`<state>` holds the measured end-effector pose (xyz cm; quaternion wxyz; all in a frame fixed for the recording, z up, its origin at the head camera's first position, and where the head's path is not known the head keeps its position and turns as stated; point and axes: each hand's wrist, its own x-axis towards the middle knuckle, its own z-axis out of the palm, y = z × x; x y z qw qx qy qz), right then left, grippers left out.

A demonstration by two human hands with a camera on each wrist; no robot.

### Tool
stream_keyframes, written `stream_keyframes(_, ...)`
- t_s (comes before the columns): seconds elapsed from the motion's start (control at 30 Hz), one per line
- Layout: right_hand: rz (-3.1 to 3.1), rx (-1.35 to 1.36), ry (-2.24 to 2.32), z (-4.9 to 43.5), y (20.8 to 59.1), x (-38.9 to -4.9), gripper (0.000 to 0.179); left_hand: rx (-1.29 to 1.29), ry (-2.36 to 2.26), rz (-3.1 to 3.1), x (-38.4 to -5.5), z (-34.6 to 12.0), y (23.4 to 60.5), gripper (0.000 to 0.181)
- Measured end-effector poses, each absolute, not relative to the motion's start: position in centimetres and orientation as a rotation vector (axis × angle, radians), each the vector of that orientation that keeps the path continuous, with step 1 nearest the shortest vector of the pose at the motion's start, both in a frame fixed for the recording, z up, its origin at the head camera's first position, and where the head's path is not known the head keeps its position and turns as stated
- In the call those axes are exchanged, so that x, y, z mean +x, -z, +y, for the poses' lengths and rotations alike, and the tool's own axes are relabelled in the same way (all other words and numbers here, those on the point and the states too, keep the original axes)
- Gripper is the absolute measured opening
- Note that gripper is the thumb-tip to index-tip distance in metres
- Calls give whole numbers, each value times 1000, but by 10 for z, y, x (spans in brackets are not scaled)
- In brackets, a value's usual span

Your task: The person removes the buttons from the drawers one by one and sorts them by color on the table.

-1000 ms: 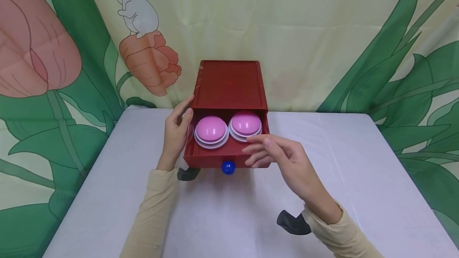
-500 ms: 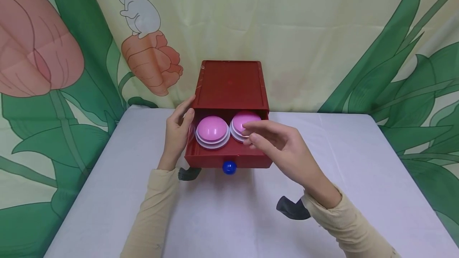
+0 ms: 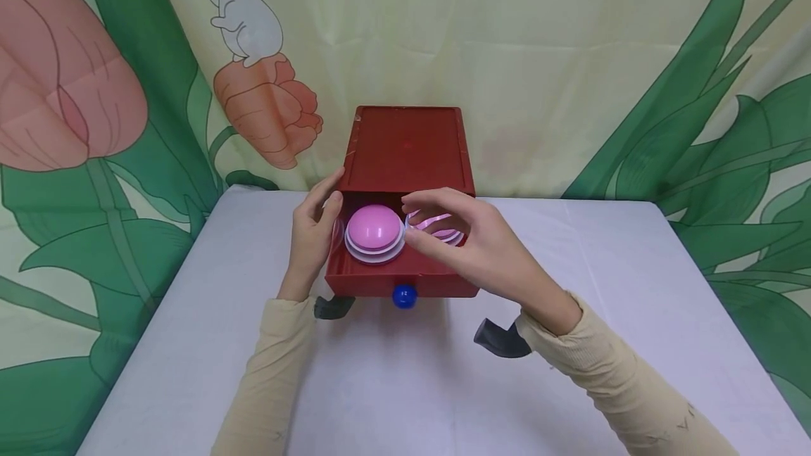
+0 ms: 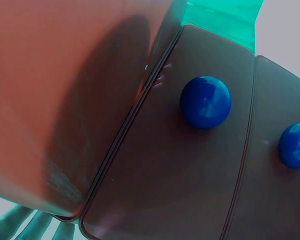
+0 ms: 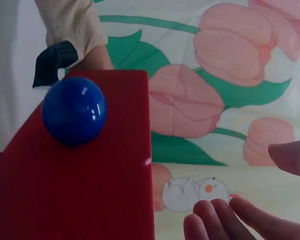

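A dark red drawer box (image 3: pixel 408 150) stands at the back of the table with its top drawer (image 3: pixel 374 286) pulled out, a blue knob (image 3: pixel 405 296) on the front. Inside sit two round pieces side by side, each a glossy pink dome on a white tiered base: the left one (image 3: pixel 374 229) shows whole, the right one (image 3: pixel 451 225) is partly covered by fingers. My left hand (image 3: pixel 310 231) rests along the box's left side, fingers straight. Over the right pink piece is my right hand (image 3: pixel 484 245), fingers bent loosely and thumb apart from them.
Lower drawer fronts with blue knobs (image 4: pixel 205 102) show beneath in the left wrist view. A white cloth (image 3: pixel 380 385) covers the table. Behind hangs a curtain (image 3: pixel 507 76) printed with flowers, leaves and a rabbit. Dark straps (image 3: pixel 503 340) hang at both wrists.
My right hand has moved up and to the left, from the drawer's front right corner to over the right pink piece. My left hand and the box have stayed put.
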<state>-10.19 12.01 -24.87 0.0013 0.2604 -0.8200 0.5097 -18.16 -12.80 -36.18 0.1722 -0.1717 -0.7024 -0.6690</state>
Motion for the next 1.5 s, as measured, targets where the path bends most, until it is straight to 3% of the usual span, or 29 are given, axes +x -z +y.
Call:
stream_keyframes(0.63,-2758,964,-1428,102,249,-139,52,-474,1911,-2000,-178,-127,360,41)
stream_keyframes(0.97,-2879,1036,-1224,91,251,-146,61,-474,1913,-2001,-179,-127,359,41)
stream_keyframes(1.5,-2957,1119,-994,74,262,-151,62,-486,1910,-1992,-179,-127,361,41)
